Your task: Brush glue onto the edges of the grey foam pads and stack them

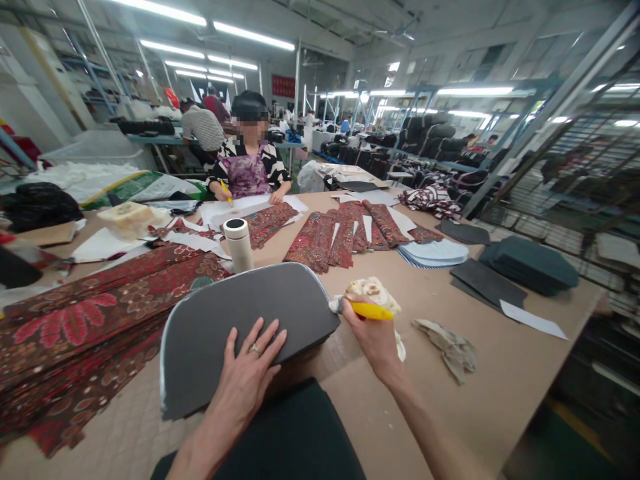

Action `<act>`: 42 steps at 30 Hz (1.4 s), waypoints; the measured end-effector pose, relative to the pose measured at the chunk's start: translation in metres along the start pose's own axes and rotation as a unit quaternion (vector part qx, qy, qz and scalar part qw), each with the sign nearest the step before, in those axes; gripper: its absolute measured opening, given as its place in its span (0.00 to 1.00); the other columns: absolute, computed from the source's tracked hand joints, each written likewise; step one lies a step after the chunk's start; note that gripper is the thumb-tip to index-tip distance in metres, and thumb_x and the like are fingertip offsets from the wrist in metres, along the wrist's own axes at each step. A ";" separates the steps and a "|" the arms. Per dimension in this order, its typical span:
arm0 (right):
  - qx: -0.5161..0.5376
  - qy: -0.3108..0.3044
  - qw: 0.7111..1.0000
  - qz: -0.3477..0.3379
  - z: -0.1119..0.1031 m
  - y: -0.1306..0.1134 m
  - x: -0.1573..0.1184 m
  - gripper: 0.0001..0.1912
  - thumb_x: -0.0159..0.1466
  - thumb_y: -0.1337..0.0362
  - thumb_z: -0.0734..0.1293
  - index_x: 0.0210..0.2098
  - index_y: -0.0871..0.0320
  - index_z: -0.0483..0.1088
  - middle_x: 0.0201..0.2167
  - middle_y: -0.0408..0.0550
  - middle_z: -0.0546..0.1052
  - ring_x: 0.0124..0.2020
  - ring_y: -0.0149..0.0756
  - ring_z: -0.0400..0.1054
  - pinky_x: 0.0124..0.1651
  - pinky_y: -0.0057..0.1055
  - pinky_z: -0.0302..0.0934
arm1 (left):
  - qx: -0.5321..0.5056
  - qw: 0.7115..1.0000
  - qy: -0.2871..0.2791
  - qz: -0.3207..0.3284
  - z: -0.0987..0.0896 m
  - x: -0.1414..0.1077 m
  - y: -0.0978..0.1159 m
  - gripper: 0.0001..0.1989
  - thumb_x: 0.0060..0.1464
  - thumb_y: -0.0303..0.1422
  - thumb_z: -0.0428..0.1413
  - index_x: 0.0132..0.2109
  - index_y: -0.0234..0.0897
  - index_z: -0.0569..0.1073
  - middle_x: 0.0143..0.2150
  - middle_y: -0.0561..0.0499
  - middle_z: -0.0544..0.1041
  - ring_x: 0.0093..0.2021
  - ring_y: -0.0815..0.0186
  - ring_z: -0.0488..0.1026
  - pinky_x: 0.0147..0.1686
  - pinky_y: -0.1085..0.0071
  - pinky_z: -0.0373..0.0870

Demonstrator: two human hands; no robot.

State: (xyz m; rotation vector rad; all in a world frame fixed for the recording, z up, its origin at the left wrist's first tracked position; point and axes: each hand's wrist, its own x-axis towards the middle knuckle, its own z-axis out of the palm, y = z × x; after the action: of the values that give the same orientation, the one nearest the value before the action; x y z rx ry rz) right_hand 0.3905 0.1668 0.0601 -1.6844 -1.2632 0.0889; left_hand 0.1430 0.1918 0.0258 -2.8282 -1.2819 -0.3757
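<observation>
My left hand [253, 363] lies flat with fingers spread on a dark grey, round-cornered panel [240, 300], the top one of a stack. A whitish line of what looks like glue runs along the panel's curved edge. My right hand [373, 340] is closed round a yellow-handled brush [370, 310], its whitish tip touching the panel's right edge. Just behind that hand sits a cream-coloured, smeared lump or container [373, 290], partly hidden. Below the stack, a dark green-black piece [300, 440] lies near me, partly covered by my left forearm.
Red patterned fabric [100, 313] covers the table's left side, with more strips [345, 233] at the back. A white bottle [239, 245] stands behind the panel. To the right lie a crumpled cloth [447, 343] and dark panels [530, 263]. A co-worker [247, 157] sits opposite.
</observation>
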 end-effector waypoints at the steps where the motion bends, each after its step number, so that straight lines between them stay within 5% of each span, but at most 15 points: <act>1: -0.001 0.003 1.000 -0.002 -0.008 0.000 -0.011 0.12 0.60 0.55 0.63 0.32 0.56 0.73 0.31 0.47 0.78 0.33 0.37 0.72 0.41 0.32 0.63 | -0.006 1.000 -0.006 -0.003 0.000 0.001 0.001 0.25 0.56 0.26 0.49 0.59 0.49 0.64 0.62 0.47 0.64 0.62 0.51 0.59 0.56 0.38 0.50; 5: -0.013 0.040 0.999 0.016 -0.039 -0.011 -0.046 0.12 0.59 0.55 0.65 0.35 0.57 0.73 0.33 0.48 0.78 0.35 0.38 0.72 0.43 0.34 0.64 | -0.063 0.998 -0.028 -0.008 -0.014 0.003 0.008 0.23 0.57 0.28 0.49 0.59 0.47 0.64 0.63 0.47 0.63 0.64 0.50 0.56 0.58 0.36 0.48; 9: 0.007 0.107 0.991 0.077 -0.058 -0.036 -0.057 0.15 0.56 0.53 0.67 0.36 0.59 0.73 0.32 0.49 0.77 0.32 0.37 0.71 0.39 0.34 0.65 | -0.192 0.979 0.030 -0.053 -0.058 -0.007 -0.011 0.21 0.61 0.34 0.43 0.60 0.41 0.63 0.64 0.45 0.61 0.64 0.57 0.56 0.61 0.49 0.53; 11: 0.070 0.063 0.989 0.112 -0.055 -0.049 -0.058 0.16 0.56 0.53 0.68 0.37 0.58 0.73 0.26 0.45 0.75 0.26 0.33 0.68 0.32 0.31 0.64 | -0.241 0.962 0.078 -0.105 -0.078 -0.020 -0.036 0.20 0.62 0.34 0.41 0.58 0.37 0.65 0.59 0.44 0.68 0.59 0.61 0.63 0.59 0.59 0.58; 13: 0.155 -0.050 0.979 0.123 -0.044 -0.063 -0.061 0.15 0.56 0.54 0.68 0.39 0.57 0.74 0.20 0.40 0.72 0.21 0.30 0.66 0.28 0.28 0.63 | -0.257 0.954 0.091 -0.129 -0.087 -0.039 -0.062 0.18 0.60 0.32 0.41 0.52 0.35 0.71 0.51 0.45 0.74 0.52 0.64 0.69 0.55 0.64 0.63; 16: 0.258 -0.218 0.934 0.116 -0.019 -0.088 -0.073 0.14 0.56 0.57 0.69 0.41 0.54 0.73 0.18 0.38 0.73 0.21 0.28 0.67 0.28 0.26 0.65 | -0.255 0.956 0.082 -0.119 -0.081 -0.066 -0.090 0.19 0.58 0.26 0.40 0.46 0.36 0.74 0.45 0.47 0.77 0.48 0.66 0.72 0.51 0.67 0.66; 19: 0.300 -0.287 0.903 0.114 0.008 -0.114 -0.088 0.10 0.56 0.59 0.69 0.37 0.53 0.74 0.23 0.40 0.76 0.20 0.25 0.67 0.24 0.22 0.63 | -0.232 0.967 0.066 -0.087 -0.067 -0.079 -0.099 0.21 0.53 0.21 0.40 0.44 0.37 0.75 0.47 0.48 0.76 0.49 0.67 0.71 0.52 0.67 0.66; 24: 0.317 -0.319 0.890 0.072 0.052 -0.144 -0.103 0.05 0.54 0.62 0.70 0.31 0.54 0.74 0.31 0.42 0.78 0.32 0.29 0.72 0.38 0.25 0.67 | -0.205 0.975 0.070 -0.058 -0.060 -0.081 -0.097 0.23 0.48 0.17 0.41 0.43 0.37 0.75 0.49 0.48 0.74 0.50 0.67 0.69 0.53 0.67 0.65; 28: 0.316 -0.370 0.871 0.065 0.073 -0.151 -0.108 0.07 0.55 0.60 0.69 0.33 0.55 0.73 0.31 0.43 0.78 0.31 0.30 0.71 0.36 0.26 0.67 | -0.208 0.974 0.072 -0.058 -0.061 -0.084 -0.097 0.22 0.49 0.18 0.42 0.43 0.38 0.75 0.48 0.49 0.75 0.48 0.68 0.71 0.52 0.67 0.66; 35: 0.258 -0.350 0.897 0.079 0.066 -0.153 -0.106 0.08 0.56 0.58 0.67 0.31 0.56 0.73 0.27 0.42 0.76 0.27 0.29 0.69 0.31 0.24 0.65 | -0.211 0.973 0.076 -0.062 -0.059 -0.086 -0.097 0.23 0.48 0.16 0.41 0.44 0.36 0.75 0.49 0.48 0.74 0.49 0.68 0.71 0.52 0.67 0.66; 42: 0.267 -0.371 0.885 0.087 0.068 -0.154 -0.107 0.09 0.56 0.58 0.67 0.31 0.57 0.72 0.27 0.43 0.76 0.27 0.30 0.69 0.32 0.25 0.65 | -0.218 0.971 0.049 -0.081 -0.067 -0.083 -0.092 0.24 0.48 0.17 0.41 0.44 0.37 0.75 0.50 0.48 0.74 0.51 0.67 0.70 0.53 0.67 0.66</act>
State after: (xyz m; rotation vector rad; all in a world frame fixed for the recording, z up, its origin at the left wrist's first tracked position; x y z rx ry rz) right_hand 0.1969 0.1249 0.0877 -1.2861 -1.4342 1.1801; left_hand 0.0076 0.1842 0.0644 -2.9946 -1.5857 -0.8919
